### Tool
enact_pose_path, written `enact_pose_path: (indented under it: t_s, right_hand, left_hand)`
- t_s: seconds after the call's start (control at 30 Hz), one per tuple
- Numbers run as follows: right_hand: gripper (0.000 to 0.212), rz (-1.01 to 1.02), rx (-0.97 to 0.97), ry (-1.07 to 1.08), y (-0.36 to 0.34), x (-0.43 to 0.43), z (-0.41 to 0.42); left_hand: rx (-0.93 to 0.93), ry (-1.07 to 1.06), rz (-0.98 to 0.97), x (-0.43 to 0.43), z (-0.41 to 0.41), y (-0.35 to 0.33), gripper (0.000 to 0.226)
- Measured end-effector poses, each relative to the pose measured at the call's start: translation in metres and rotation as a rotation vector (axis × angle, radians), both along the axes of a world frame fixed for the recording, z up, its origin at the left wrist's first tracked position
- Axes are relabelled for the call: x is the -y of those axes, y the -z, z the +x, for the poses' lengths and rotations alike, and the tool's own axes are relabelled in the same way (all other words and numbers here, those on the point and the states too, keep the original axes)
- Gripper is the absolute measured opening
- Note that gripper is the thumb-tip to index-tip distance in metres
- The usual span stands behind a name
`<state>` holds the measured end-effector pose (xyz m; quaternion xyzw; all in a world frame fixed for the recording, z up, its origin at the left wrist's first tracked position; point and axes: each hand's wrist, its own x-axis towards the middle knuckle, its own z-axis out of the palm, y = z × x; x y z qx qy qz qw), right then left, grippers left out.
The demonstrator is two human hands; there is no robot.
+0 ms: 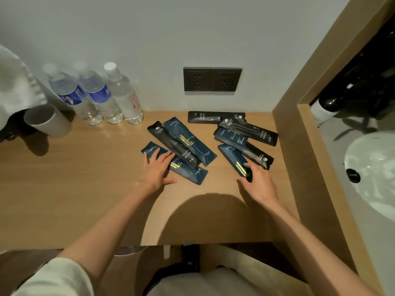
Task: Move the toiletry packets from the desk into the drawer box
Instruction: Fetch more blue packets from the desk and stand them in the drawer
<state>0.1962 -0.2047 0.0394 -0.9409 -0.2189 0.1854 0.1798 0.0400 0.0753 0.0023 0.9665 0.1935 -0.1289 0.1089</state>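
Note:
Several dark blue and black toiletry packets lie on the wooden desk (85,189) in two loose groups. In the left group, a blue packet (188,169) lies under my left hand (157,167), whose straight fingers rest flat on its upper end. A black toothbrush packet (177,146) and another blue packet (192,142) lie beside it. In the right group, my right hand (259,180) pinches the near end of a blue packet (233,157). More packets (250,131) are stacked behind it, near the wall. No drawer box is in view.
Three water bottles (102,95) and a grey cup (48,120) stand at the back left. A dark double socket (211,80) sits in the wall. A wooden side panel (299,116) bounds the desk on the right, with a white sink (374,171) beyond.

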Motion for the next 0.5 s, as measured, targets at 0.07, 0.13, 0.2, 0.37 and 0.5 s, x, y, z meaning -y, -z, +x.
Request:
enact_pose_path:
  t_s: [0.07,0.13,0.2,0.37,0.5]
  right_hand:
    - [0.058,-0.038,-0.001,-0.022,0.005,-0.002,-0.001]
    - [0.061,-0.072,-0.005,-0.028,0.009,-0.004,-0.002]
    - [0.061,-0.080,0.004,-0.023,0.014,-0.005,-0.003]
    - [0.062,-0.050,0.065,0.007,0.022,-0.007,-0.004]
    - [0.064,-0.056,0.076,0.015,0.023,-0.012,-0.001]
  left_hand:
    - [0.058,0.021,-0.012,0.000,0.000,0.000,0.091]
    - [0.105,0.040,-0.024,0.001,-0.003,0.001,0.084]
    - [0.141,0.070,-0.026,0.002,-0.005,0.003,0.077]
    - [0.182,0.203,0.026,0.003,-0.015,0.008,0.067]
    - [0.120,0.297,0.129,0.008,-0.019,0.008,0.060]
